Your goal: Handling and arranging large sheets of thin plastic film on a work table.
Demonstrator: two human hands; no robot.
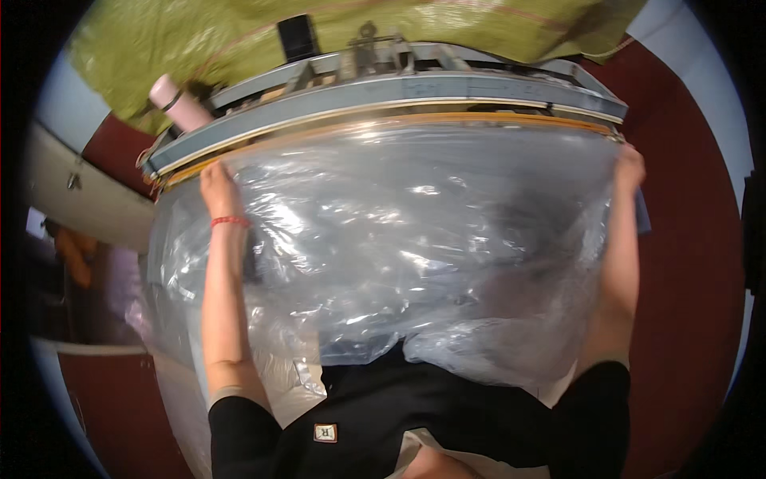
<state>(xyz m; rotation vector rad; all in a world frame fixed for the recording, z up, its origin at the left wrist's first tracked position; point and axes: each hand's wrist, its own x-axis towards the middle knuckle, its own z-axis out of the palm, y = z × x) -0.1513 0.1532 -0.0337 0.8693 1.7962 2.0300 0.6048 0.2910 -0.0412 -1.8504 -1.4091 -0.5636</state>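
A wide sheet of clear plastic film (383, 223) spreads in front of me, wrinkled and shiny, from a long grey metal frame (383, 92) down to my body. Its far edge lies along an orange strip (447, 118) on the near side of that frame. My left hand (218, 188) is closed on the film near the strip's left end. At the right end, my right hand (630, 168) grips the film's right corner, fingers closed. Between the two hands the film is stretched out. Its lower part bunches loosely near my black shirt.
Behind the frame lies a yellow-green woven tarp (215, 44). A pink bottle (180, 104) leans by the frame's left end, and a black flat object (297, 37) rests at its far side. A pale cabinet panel (88, 180) stands at the left. Dark red surfaces (686, 263) flank the right.
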